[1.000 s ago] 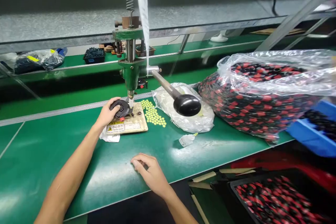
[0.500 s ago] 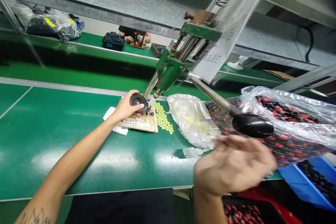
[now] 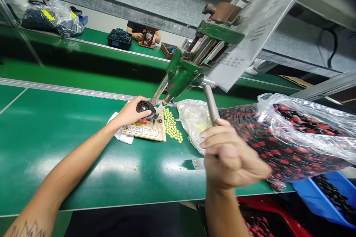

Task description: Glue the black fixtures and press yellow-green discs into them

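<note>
the lever (image 3: 211, 104) is gripped at its end by the right hand (image 3: 230, 152), at four o'clock; the fingers are curled shut around it, and its knob is hidden by them. farther out at four o'clock, small black pieces are held in a smooth blue bin (image 3: 314, 197). toward three o'clock, black-and-red pieces are enclosed in a crinkled, clear large bag (image 3: 278, 144). at nine o'clock, the flat, rounded black part (image 3: 144, 107) is pinched by the left hand (image 3: 130, 113), partly closed, with the thumb laid over its top. the part is held above the scuffed cream base plate (image 3: 150, 130), beside the tip of the chipped green press (image 3: 182, 77), by which twelve o'clock is filled. at six o'clock, small yellow-green discs (image 3: 172, 127) are spread flat. at eleven o'clock, an orange-brown fixture (image 3: 147, 37) is touched by another person's hands (image 3: 138, 36).
</note>
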The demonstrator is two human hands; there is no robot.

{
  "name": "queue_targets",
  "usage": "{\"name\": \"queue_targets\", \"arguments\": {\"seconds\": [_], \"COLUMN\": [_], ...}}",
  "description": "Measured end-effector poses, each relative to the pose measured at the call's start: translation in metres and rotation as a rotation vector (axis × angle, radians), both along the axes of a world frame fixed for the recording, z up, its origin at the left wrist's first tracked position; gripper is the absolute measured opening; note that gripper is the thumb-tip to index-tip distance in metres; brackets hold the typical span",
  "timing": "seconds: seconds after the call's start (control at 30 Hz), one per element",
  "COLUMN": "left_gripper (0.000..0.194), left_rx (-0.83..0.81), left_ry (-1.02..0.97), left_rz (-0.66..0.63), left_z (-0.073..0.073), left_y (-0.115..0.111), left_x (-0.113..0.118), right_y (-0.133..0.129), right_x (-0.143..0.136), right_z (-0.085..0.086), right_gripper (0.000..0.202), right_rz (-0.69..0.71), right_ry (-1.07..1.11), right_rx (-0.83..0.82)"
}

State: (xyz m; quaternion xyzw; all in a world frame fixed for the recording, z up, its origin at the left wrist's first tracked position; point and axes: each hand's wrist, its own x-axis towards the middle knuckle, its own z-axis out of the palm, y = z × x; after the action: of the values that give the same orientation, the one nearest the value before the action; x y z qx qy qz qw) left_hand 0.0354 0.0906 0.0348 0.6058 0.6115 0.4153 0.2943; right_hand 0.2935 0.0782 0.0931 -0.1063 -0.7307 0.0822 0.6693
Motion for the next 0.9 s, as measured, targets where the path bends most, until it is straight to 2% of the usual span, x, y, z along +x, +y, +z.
{"name": "queue_targets", "arguments": {"seconds": [0.1, 0.2, 0.33, 0.4, 0.5, 0.7, 0.9], "left_gripper": [0.047, 0.049, 0.069, 0.076, 0.076, 0.076, 0.083], "left_rx": [-0.011, -0.006, -0.014, -0.012, -0.002, -0.028, -0.06], "left_ry": [0.013, 0.0, -0.142, -0.18, -0.159, -0.08, -0.068], "left_rz": [0.041, 0.037, -0.099, -0.124, -0.091, -0.033, 0.009], "left_z": [0.002, 0.0, -0.009, -0.014, -0.016, -0.01, -0.006], "left_y": [-0.001, -0.001, 0.004, 0.005, 0.006, 0.0, -0.005], "left_x": [0.006, 0.004, -0.006, -0.011, -0.012, -0.006, -0.001], "right_y": [0.0, -0.001, -0.002, -0.003, -0.004, -0.005, -0.011], "right_x": [-0.008, -0.013, -0.013, -0.012, -0.013, -0.012, -0.01], "right_z": [-0.04, -0.054, -0.05, -0.048, -0.048, -0.049, -0.029], "right_gripper": [0.032, 0.034, 0.033, 0.033, 0.033, 0.034, 0.033], "right_rz": [-0.125, -0.154, -0.137, -0.126, -0.119, -0.119, -0.126], "right_ry": [0.029, 0.125, 0.111, 0.103, 0.125, 0.122, 0.081], "right_rx": [-0.036, -0.065, -0.084, -0.089, -0.09, -0.104, -0.121]}}
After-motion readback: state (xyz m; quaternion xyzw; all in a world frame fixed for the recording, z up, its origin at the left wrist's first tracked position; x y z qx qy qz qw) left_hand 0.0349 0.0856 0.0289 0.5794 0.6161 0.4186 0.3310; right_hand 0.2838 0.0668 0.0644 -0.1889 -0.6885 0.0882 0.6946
